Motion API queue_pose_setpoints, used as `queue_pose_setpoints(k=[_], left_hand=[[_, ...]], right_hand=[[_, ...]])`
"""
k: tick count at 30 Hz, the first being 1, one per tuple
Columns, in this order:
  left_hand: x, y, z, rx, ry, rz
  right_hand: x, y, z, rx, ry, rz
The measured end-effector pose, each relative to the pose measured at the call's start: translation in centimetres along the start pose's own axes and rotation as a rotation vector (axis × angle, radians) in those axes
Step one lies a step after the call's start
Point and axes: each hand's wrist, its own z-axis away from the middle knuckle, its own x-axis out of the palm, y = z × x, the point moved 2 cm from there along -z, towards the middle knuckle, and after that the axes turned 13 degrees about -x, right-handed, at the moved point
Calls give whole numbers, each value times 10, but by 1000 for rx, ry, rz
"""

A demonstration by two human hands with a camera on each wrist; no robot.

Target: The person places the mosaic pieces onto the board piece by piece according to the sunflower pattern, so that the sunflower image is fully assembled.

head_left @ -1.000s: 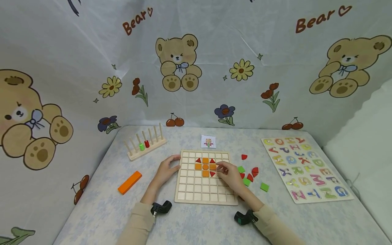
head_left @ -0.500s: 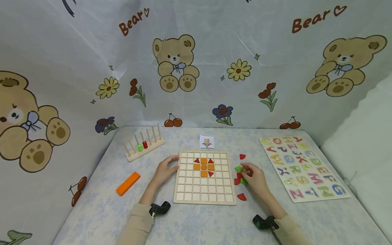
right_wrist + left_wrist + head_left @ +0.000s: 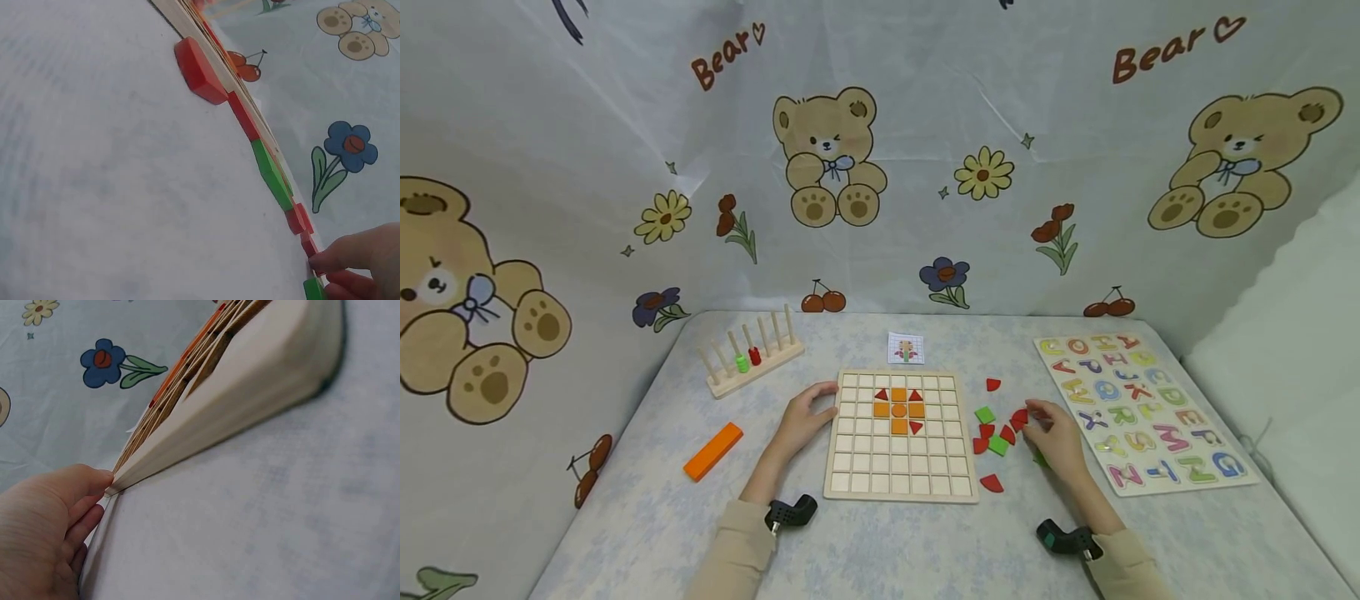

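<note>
Head: left hand touches board; right hand, red piece.

The pale, square gridded board looks like smooth, matt wood. The red wedge-shaped pieces look smooth and matt; the white bear-printed cloth backdrop looks creased.

Grid board flat (orange pieces inset); red wedges, green squares beside

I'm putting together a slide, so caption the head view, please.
Left hand touching the edge of a wooden grid board, right hand at loose red pieces and green pieces.
</note>
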Motion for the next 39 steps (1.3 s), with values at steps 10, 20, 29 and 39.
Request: queue_pose_setpoints(k=[10, 20, 29, 39], left_hand=[[0, 1, 1, 3, -3, 5], [0, 0, 0, 25, -4, 8], [0, 0, 0, 10, -1, 8], [-1, 2, 2, 15, -5, 10]], right_hand=[[7, 0, 2, -187, -48, -53], [10, -1, 1, -195, -84, -70], [12, -6, 1, -219, -100, -79], [12, -7, -2, -142, -45, -56]])
